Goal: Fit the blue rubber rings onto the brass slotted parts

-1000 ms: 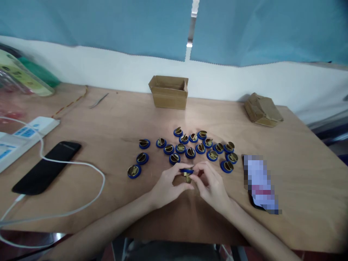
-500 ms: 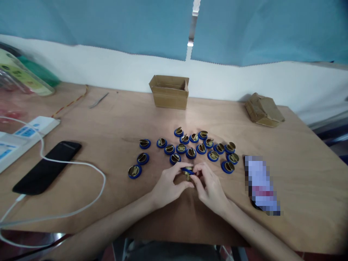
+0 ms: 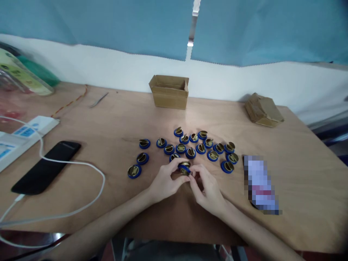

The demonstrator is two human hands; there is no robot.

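While the blue-rimmed discs [image 3: 181, 148] on the table [image 3: 301, 185] lie as they did a second ago, the blue-and-brass piece [image 3: 185, 168] between the two hands has turned: earlier its rim made a nearly level band with brass hanging beneath, and now a round brass part shows at the top, with the blue rim slanting below it. This piece is on the person's side of the open cardboard box [image 3: 170, 99], a little to its right. The left hand [image 3: 165, 183], slightly farther left than before, curves its forefinger over the top of the piece and brings its thumb under it, gripping it between the two; that forefinger now covers part of one disc behind it. The right hand [image 3: 208, 188] pinches the piece's right edge between thumb and forefinger, which have come lower and closer together; how its other fingers press is too hidden to tell. Most discs spread between the open box and the hands, clip sides up, and three sit to the near left of the box. Farther out, the black phone [image 3: 45, 168], the white cable [image 3: 101, 181] and the power strip [image 3: 35, 125] lie to the near left of that box, the tweezers [image 3: 99, 100] to its left, the crumpled brown carton [image 3: 263, 110] to its right, and the pixelated phone [image 3: 257, 181] to its near right, all unmoved.
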